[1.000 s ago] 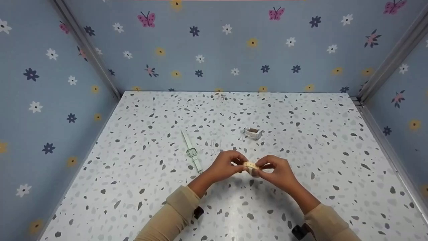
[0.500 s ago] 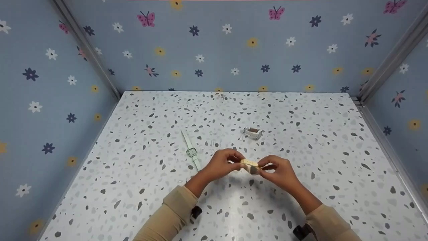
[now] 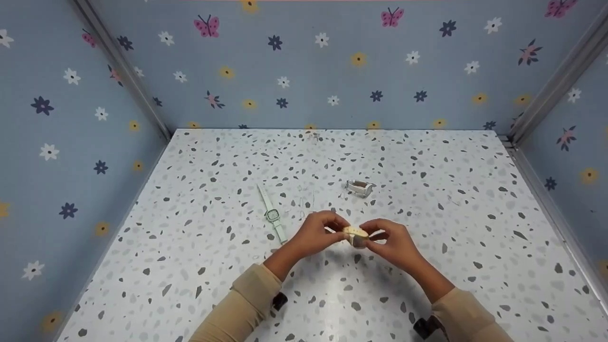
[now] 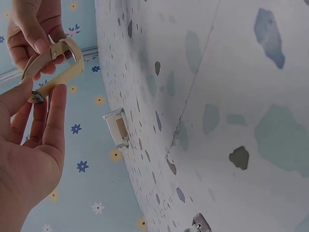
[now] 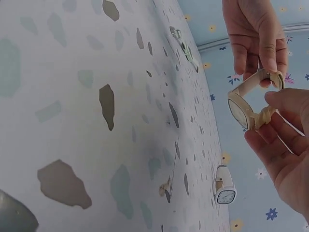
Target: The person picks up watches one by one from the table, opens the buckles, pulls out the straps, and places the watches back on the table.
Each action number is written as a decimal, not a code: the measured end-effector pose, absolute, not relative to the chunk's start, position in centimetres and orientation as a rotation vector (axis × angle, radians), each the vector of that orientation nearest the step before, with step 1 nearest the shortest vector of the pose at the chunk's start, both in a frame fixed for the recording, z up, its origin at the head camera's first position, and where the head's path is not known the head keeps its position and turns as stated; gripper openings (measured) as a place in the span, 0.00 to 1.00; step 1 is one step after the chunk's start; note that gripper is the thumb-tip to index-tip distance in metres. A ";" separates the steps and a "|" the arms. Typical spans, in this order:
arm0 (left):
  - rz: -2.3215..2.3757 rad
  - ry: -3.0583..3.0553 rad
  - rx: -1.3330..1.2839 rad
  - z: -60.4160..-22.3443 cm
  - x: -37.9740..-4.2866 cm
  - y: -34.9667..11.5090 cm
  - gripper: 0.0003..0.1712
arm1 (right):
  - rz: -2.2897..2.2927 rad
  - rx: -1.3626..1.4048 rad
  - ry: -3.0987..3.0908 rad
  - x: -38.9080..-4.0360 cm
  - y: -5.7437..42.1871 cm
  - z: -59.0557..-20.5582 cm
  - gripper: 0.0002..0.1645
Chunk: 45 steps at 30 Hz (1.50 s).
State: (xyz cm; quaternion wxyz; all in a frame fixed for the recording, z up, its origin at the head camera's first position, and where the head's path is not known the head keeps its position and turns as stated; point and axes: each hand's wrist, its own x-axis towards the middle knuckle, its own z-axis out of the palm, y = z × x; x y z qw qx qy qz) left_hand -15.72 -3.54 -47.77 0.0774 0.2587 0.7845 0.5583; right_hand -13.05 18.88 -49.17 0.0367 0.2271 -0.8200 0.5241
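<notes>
A cream-strapped wristwatch (image 3: 356, 232) is held up above the table between both hands, its strap bent into a loop. My left hand (image 3: 317, 235) pinches one part of the strap near the metal buckle (image 4: 37, 97), thumb against fingers. On the other side, my right hand (image 3: 393, 242) grips the strap with thumb and fingertips. The watch's round dial (image 5: 238, 114) shows in the right wrist view, tilted sideways. In the left wrist view the strap loop (image 4: 72, 72) stands open, and the dial is hidden there.
A mint-green wristwatch (image 3: 272, 216) lies stretched out left of the hands. Farther back, a white wristwatch (image 3: 360, 188) sits with its strap looped closed. Flower-patterned walls (image 3: 304, 61) border the speckled table (image 3: 228, 156) at the back and both sides.
The cream watch has been turned slightly between the fingers, and its strap now looks more bent. Both hands have shifted only a little; the other two watches stay in place.
</notes>
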 end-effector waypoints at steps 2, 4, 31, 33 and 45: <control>1.656 2.355 0.782 -48.7 -16.2 -3.5 0.08 | 1.602 0.720 -2.513 -13.5 19.2 -50.2 0.16; 1.631 2.368 0.786 -48.5 -16.1 -3.6 0.07 | 1.602 0.745 -2.506 -13.4 19.2 -50.2 0.15; 1.640 2.325 0.779 -47.8 -15.9 -3.2 0.04 | 1.684 0.603 -2.538 -11.9 18.8 -47.6 0.11; 1.619 2.342 0.797 -47.8 -15.9 -3.3 0.04 | 1.681 0.595 -2.554 -11.9 18.8 -47.6 0.11; 1.654 2.304 0.801 -48.2 -15.9 -3.4 0.05 | 1.736 0.542 -2.606 -11.9 19.1 -47.8 0.12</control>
